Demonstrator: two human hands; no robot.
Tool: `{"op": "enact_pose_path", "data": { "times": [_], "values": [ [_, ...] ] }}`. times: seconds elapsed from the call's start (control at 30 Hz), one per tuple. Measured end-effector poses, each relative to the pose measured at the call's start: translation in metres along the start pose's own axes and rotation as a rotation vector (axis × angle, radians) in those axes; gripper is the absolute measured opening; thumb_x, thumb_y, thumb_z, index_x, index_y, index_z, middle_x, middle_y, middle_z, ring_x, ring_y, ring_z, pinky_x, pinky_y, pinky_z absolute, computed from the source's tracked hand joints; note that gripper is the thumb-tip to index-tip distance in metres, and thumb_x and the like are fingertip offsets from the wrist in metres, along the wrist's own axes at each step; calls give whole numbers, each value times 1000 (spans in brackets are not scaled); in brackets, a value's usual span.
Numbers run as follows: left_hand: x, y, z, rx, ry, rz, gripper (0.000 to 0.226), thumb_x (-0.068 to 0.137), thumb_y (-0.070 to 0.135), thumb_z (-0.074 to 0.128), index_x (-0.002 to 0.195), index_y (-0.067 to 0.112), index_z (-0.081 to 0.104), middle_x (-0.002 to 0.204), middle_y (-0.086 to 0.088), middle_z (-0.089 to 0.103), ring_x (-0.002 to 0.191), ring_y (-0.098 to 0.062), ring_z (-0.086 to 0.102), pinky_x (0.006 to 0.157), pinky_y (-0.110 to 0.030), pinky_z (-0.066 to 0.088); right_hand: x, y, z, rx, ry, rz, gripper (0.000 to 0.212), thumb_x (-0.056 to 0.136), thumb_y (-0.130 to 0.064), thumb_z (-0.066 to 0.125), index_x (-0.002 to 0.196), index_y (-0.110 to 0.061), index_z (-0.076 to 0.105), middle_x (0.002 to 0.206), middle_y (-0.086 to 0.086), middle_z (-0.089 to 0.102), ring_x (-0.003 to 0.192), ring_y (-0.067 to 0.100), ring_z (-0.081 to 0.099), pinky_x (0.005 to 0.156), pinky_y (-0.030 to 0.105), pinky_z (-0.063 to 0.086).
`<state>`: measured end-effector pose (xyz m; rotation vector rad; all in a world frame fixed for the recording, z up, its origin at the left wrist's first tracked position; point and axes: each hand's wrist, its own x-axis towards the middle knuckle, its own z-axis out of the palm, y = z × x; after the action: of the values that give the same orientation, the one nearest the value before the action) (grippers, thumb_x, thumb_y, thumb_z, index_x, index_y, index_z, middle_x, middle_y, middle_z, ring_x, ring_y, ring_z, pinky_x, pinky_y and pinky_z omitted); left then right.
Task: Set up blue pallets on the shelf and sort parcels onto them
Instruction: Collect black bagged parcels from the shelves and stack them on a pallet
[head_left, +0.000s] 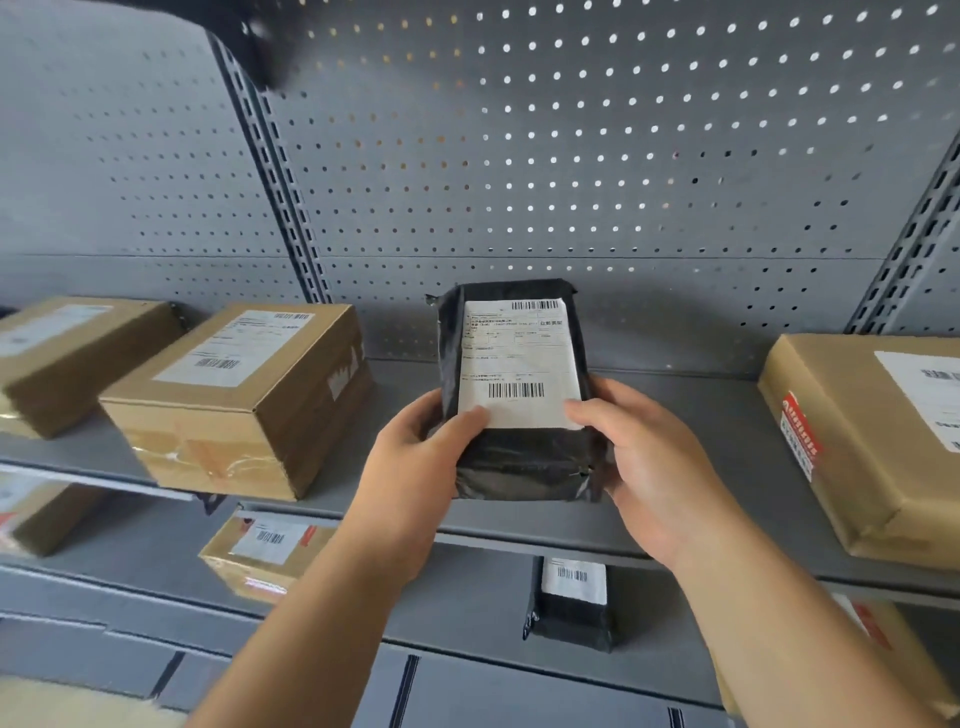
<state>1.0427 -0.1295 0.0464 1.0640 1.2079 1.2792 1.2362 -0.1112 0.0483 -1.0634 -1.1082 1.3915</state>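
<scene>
1 pkg (519, 364), L hand (415, 457), R hand (649, 467) gripping, tilted?

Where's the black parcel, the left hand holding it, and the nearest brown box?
black parcel (519, 358): head view, on its white label.
left hand (415, 447): head view, on the back of the hand.
brown box (234, 348): head view, on its top label.

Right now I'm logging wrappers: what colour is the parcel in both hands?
Black parcel with white label, clearest in the head view.
</scene>
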Motion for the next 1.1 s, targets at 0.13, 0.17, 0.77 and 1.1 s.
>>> {"op": "enact_pose_path", "data": {
  "times": [0.13,0.17,0.77,1.1],
  "values": [
    [-22,3,-24,-54,124,17,34,82,35,73,115,31,73,115,2,78,106,-24,75,93,-43,60,1,0,26,17,-116,9,27,97,-12,60,113,-26,76,107,-4,79,97,12,76,78,32,57],
    [-28,4,-31,-55,157,30,37,81,36,74,118,31,72,115,3,78,106,-24,75,92,-43,60,0,1,35,33,-139,10,28,96,-10,59,113,-25,76,107,-2,79,97,14,76,76,32,58],
    [-152,48,-239,-137,552,183,48,76,34,75,123,25,68,110,0,79,100,-22,77,73,-27,63,-45,15,274,89,-609,19,25,99,-17,60,113,-29,77,111,0,79,100,17,76,72,29,62],
    [-245,40,-395,-89,829,190,29,90,21,68,119,22,73,115,2,78,107,-22,74,96,-45,58,-105,69,457,41,-797,94,26,98,-11,57,113,-23,75,106,0,80,93,15,76,65,22,58]
  ]
}}
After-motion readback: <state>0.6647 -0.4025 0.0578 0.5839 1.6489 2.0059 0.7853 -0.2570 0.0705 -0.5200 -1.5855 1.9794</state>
